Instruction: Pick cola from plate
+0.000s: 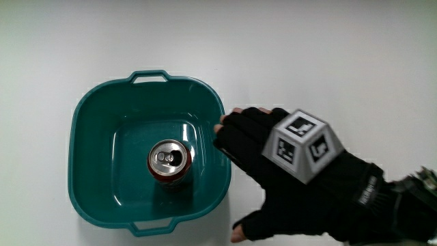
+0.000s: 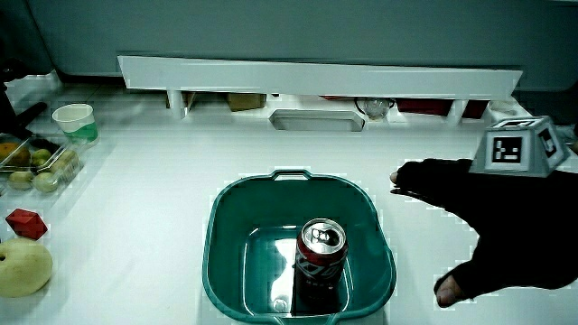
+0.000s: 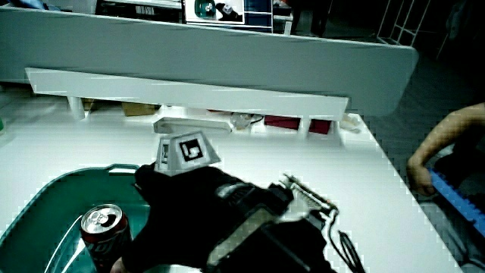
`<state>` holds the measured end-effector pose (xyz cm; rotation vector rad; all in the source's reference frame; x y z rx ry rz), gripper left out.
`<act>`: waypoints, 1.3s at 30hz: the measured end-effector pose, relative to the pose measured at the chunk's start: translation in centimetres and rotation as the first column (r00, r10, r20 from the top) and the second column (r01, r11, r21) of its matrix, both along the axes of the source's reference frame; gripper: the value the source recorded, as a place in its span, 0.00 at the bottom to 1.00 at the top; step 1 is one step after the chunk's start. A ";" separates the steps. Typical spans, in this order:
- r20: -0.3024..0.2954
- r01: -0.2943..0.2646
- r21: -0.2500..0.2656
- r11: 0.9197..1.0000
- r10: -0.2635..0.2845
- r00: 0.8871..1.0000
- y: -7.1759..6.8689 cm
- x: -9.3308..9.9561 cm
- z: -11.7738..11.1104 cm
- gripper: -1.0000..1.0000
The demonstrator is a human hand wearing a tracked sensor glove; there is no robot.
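Red cola can [image 1: 169, 162], silver top, upright, standing inside teal basin [image 1: 92, 113], near its middle

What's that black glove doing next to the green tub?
A hand in a black glove hovers beside a teal plastic tub, fingers spread, holding nothing. A red soda can with a silver top stands upright inside the tub, untouched. The hand looks about to reach for the can.
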<state>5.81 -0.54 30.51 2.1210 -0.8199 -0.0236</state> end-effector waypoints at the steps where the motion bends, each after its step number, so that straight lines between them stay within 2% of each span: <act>1: 0.001 -0.017 0.046 0.999 0.017 1.000 -0.1 -0.3 0.3 0.50; 4: 0.026 0.001 0.007 1.000 -0.001 1.000 -0.4 -1.4 0.8 0.50; 13: 0.010 -0.002 0.022 1.000 0.002 1.000 -1.7 -4.4 3.8 0.50; 14: -0.010 -0.008 -0.031 0.999 0.007 1.000 -1.8 -4.6 4.0 0.50; 15: -0.008 -0.011 -0.024 1.000 0.011 1.000 -1.9 -4.9 4.3 0.50; 17: -0.016 -0.003 -0.069 0.998 0.002 1.000 -2.2 -5.4 4.8 0.50; 21: 0.004 -0.005 -0.105 0.995 0.005 1.000 -2.6 -6.3 5.6 0.50; 23: 0.050 0.020 -0.148 0.989 -0.013 0.999 -2.7 -6.7 5.4 0.50; 24: 0.035 0.015 -0.141 0.990 -0.010 0.999 -2.7 -6.8 5.8 0.50; 26: 0.037 0.015 -0.163 0.986 -0.009 0.999 -2.8 -7.2 6.3 0.50; 27: 0.046 0.037 -0.201 0.979 -0.028 0.999 -2.7 -7.5 6.6 0.50; 28: 0.049 0.035 -0.195 0.980 -0.026 0.998 -2.7 -7.7 6.6 0.50; 29: 0.032 0.022 -0.169 0.985 -0.016 0.999 -2.7 -7.9 6.8 0.50; 39: 0.046 0.046 -0.143 0.989 -0.039 0.998 -2.4 -8.8 7.0 0.50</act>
